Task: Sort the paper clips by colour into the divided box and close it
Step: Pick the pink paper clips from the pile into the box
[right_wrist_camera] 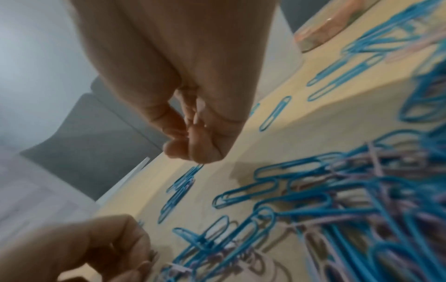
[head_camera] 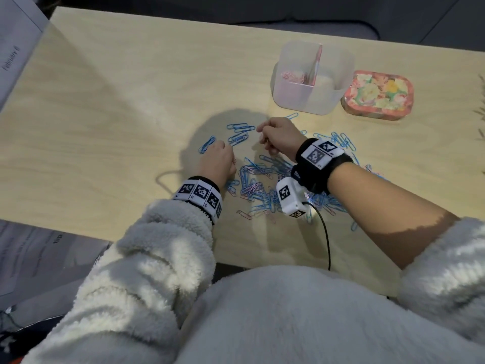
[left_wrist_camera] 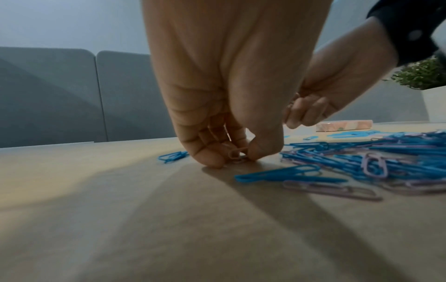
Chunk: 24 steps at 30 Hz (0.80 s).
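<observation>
Several pink clips (head_camera: 291, 76) lie in the divided box's (head_camera: 294, 97) left compartment.

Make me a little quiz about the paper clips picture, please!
1. True or false: the lid is on the box.
2. Which colour of clips already lies in the box? A blue, B pink, C green.
3. Fill in: the left hand pinches a ____ clip against the table.

Key
1. False: the lid lies on the table to the right of the open box.
2. B
3. pink
</observation>
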Available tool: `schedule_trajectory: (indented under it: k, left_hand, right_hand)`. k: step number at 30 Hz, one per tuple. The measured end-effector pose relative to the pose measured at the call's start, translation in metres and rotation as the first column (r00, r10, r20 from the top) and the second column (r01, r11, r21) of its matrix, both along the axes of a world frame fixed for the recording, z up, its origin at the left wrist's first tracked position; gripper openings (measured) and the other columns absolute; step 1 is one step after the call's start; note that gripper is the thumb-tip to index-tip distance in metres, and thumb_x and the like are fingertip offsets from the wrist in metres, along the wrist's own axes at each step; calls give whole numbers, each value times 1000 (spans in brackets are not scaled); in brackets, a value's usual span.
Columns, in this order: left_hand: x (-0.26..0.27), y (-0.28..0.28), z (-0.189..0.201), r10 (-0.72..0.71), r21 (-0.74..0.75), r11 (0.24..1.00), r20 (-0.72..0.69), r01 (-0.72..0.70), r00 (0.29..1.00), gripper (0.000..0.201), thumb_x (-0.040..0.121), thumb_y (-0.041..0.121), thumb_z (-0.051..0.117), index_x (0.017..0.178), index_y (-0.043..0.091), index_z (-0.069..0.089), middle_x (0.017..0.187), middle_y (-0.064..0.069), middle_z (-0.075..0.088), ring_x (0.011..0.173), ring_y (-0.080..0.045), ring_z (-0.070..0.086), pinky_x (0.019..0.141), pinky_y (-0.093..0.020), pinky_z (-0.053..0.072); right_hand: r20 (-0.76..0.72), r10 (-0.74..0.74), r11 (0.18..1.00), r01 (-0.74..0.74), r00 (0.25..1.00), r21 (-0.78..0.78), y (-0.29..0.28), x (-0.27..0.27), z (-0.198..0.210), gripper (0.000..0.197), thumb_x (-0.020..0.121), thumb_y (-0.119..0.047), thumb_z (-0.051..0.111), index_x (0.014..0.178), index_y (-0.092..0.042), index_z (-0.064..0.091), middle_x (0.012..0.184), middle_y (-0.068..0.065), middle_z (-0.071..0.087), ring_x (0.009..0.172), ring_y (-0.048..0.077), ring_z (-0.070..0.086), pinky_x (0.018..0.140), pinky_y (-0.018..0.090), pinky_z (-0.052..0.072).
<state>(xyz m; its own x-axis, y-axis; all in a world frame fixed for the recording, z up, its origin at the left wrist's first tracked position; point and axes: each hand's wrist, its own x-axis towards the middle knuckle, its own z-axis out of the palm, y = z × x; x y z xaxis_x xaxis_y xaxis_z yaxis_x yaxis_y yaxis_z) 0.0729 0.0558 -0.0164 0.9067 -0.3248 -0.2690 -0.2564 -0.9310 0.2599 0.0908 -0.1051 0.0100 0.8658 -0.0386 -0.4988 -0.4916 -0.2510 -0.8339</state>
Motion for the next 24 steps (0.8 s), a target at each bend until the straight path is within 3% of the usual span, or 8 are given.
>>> schedule_trajectory:
  k: [3, 6, 9, 12, 16, 18, 22, 24]
  left_hand:
    - [-2, 3, 0, -9, -18, 1000, 12, 9, 1000, 20, 91, 9, 44, 105, -2, 55, 112, -20, 53, 101, -35, 52, 81, -37, 40]
    - [-3, 8, 1, -15, -61, 998, 21, 16, 1000, 19, 94, 14, 45, 105, 2, 54, 110, -17, 55, 98, -32, 54, 83, -39, 44]
    - [-6, 12, 1, -8, -77, 997, 30, 10, 1000, 19, 94, 15, 48, 107, 4, 54, 111, -15, 56, 100, -30, 54, 84, -38, 44]
    - [-6, 12, 1, 4, -68, 998, 31, -2, 1000, 17, 92, 13, 49, 104, 5, 57, 111, -14, 56, 102, -28, 54, 87, -37, 44]
    - [-4, 9, 1, -58, -58, 997, 15, 59, 998, 20, 87, 8, 49, 102, -1, 57, 111, -19, 54, 105, -32, 50, 87, -34, 37]
    - [-5, 9, 0, -100, -56, 993, 28, 102, 995, 20, 89, 8, 47, 102, -2, 56, 110, -20, 55, 105, -32, 49, 87, -33, 36]
    - [-5, 9, -3, -62, -107, 992, 60, 68, 996, 18, 93, 11, 43, 104, 1, 53, 108, -17, 57, 100, -31, 51, 82, -35, 39]
    - [-2, 8, -3, 47, -178, 983, 52, -37, 998, 20, 95, 13, 41, 109, 3, 52, 111, -15, 57, 99, -30, 54, 81, -35, 40]
  right_hand:
    - [94, 199, 955, -171, 976, -241, 13, 9, -3, 15, 89, -13, 48, 85, -6, 61, 68, 1, 50, 59, 16, 45, 49, 22, 35]
    - [139, 455, 779, -318, 880, -541, 23, 15, -9, 18, 86, -18, 59, 101, -10, 64, 85, 1, 55, 82, 20, 50, 75, 29, 41]
    - [86, 538, 648, -346, 839, -678, 27, 17, -15, 19, 85, -18, 60, 103, -16, 65, 110, 8, 63, 100, 26, 58, 83, 30, 43]
    - [92, 494, 671, -312, 865, -673, 22, 17, -20, 12, 84, -18, 61, 94, -13, 65, 107, 7, 63, 99, 26, 58, 80, 29, 42]
    - [136, 321, 830, -209, 937, -518, 7, 16, -21, 11, 81, -17, 62, 86, -9, 66, 82, 1, 53, 83, 19, 50, 71, 25, 33]
    - [174, 220, 866, -110, 960, -489, -7, 16, -19, 13, 82, -15, 60, 87, -6, 68, 79, 0, 52, 83, 16, 47, 72, 24, 32]
    - [176, 171, 821, -41, 969, -570, -24, 11, -17, 18, 81, -12, 56, 92, -10, 70, 69, -2, 54, 81, 19, 50, 73, 26, 39]
    - [206, 212, 790, -43, 955, -612, -18, 7, -17, 20, 81, -14, 54, 94, -15, 70, 86, 5, 64, 87, 24, 56, 77, 30, 42]
